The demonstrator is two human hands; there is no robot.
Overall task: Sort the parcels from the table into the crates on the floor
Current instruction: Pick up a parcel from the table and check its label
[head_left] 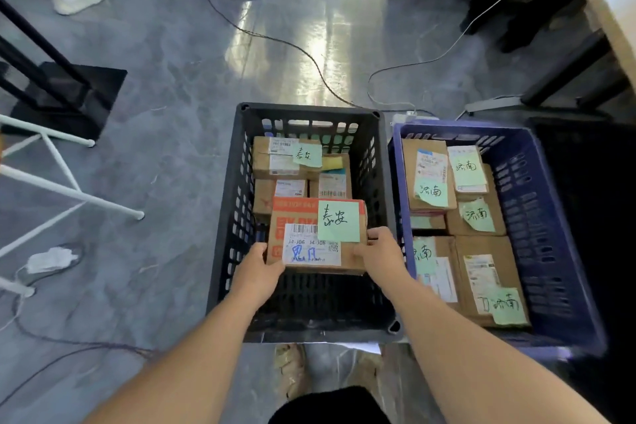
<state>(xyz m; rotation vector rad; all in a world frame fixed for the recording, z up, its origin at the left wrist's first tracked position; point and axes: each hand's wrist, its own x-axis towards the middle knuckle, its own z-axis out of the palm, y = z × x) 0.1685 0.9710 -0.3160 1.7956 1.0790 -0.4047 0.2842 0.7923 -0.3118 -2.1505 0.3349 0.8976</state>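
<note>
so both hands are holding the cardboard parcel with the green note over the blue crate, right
Not the blue crate: the left hand and right hand hold the cardboard parcel with the green note over the black crate. The blue crate stands just right of it. The head view shows this.

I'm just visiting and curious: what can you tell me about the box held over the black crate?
The cardboard parcel is brown with an orange-red printed band. Its top carries a white barcode label with blue handwriting and a green sticky note with handwritten characters. It is held level over the near part of the black crate, with the left hand and right hand gripping its opposite sides.
</note>
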